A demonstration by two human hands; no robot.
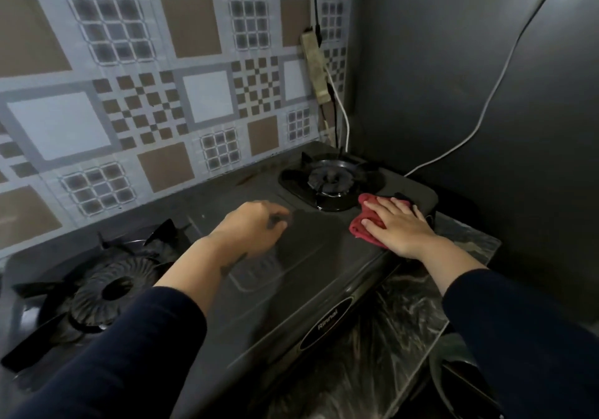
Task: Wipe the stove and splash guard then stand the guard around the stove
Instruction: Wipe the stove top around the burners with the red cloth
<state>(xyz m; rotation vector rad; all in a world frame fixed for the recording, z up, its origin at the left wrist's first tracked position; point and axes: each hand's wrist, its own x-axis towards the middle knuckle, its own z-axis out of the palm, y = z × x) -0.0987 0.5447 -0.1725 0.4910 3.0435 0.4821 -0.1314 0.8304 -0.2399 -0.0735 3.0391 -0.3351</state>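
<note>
Two-burner gas stove (291,276), dark glossy top, sits on a marbled dark counter (389,347) against a patterned tile wall (146,94). Right hand (397,226) lies flat, fingers straight and spread, pressing a red cloth (364,224) onto the stove top just beside the right burner (329,180), near the stove's right edge. Cloth is bunched, mostly under the palm, with red showing at the left and top of the hand. Left hand (256,227) rests on the middle of the stove top between the two burners, blurred; fingers look curled with something small and dark at the fingertips, but cannot tell whether it grips anything. Left burner (113,286) with its black pan supports sits at lower left, partly behind the left sleeve (129,354). Both sleeves dark navy. A dirty power strip (316,65) hangs on the wall behind the right burner; a white cable (486,111) runs across the dark grey panel (470,62) on the right. Splash guard cannot be made out in this view.
</note>
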